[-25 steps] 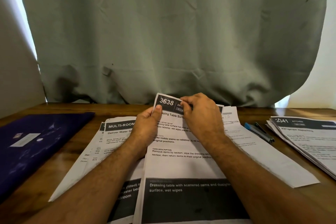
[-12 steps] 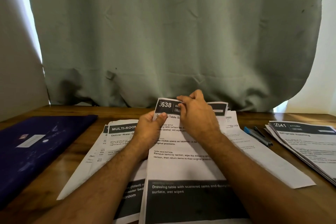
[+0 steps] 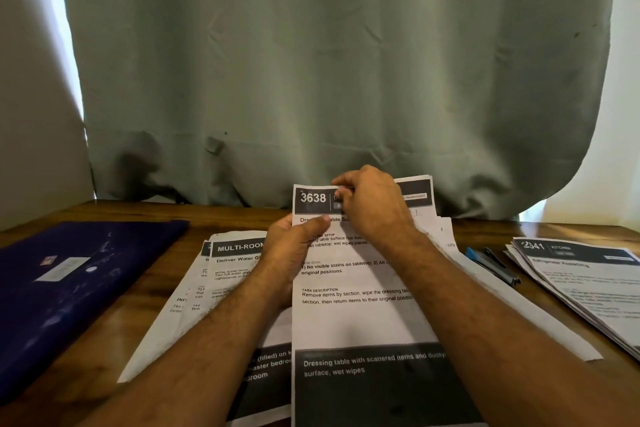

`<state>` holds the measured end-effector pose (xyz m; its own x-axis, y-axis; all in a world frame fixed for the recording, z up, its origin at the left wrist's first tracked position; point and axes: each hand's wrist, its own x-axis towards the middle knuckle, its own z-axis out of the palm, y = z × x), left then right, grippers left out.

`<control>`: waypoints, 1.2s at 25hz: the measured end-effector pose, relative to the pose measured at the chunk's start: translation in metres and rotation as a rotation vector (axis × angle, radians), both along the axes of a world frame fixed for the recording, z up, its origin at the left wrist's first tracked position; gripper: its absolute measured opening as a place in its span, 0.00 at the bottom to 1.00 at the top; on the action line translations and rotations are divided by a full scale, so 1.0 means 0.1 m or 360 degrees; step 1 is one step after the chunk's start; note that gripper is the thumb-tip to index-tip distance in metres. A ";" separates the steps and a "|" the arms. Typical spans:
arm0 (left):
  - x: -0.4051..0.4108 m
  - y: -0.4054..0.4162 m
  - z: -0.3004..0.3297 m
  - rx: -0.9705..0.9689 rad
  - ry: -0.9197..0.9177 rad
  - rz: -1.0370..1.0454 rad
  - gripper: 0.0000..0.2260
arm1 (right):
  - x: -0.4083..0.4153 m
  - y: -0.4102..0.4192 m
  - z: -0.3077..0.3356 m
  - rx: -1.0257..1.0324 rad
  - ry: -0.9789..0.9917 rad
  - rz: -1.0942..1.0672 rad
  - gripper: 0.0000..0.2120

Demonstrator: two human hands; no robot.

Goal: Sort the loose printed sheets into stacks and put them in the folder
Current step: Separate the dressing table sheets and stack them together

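The top edge of the white printed "3638" sheet (image 3: 349, 308) has lifted; both hands, left (image 3: 294, 253) and right (image 3: 372, 206), pinch it, and sheets beneath may drag along.

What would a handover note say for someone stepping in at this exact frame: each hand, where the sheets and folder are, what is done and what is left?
Left hand: thumb pinches the left edge of the 3638 sheet.
Right hand: fingertips pinch that sheet's top edge, which is raised off the table; more sheets lie behind it.
MULTI-ROOM stack: left of centre, partly under the left arm.
2541 KITCHEN stack: at far right, pens beside it.
Blue folder: closed, flat at far left.
Done: two stacks started.
Left: place the 3638 sheet, sort what lies under it, load the folder.
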<state>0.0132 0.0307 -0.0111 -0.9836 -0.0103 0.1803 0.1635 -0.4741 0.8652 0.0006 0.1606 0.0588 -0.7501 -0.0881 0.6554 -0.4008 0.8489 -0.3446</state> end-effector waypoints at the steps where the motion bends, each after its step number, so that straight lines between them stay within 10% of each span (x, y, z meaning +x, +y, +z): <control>1: -0.01 0.00 0.00 -0.0019 -0.0018 0.0028 0.10 | -0.01 -0.01 -0.02 -0.0011 -0.0006 0.0010 0.09; 19: 0.07 0.06 0.06 -0.0034 -0.0205 -0.0065 0.10 | -0.12 0.11 0.19 0.0241 -0.0347 0.0047 0.08; 26: 0.17 0.23 -0.09 -0.0771 0.0005 -0.0037 0.21 | 0.00 0.65 0.46 0.0195 -0.0352 -0.0070 0.06; 30: 0.24 0.30 -0.14 -0.1697 0.0403 0.0115 0.16 | 0.04 0.97 0.29 0.0115 -0.0323 -0.0089 0.05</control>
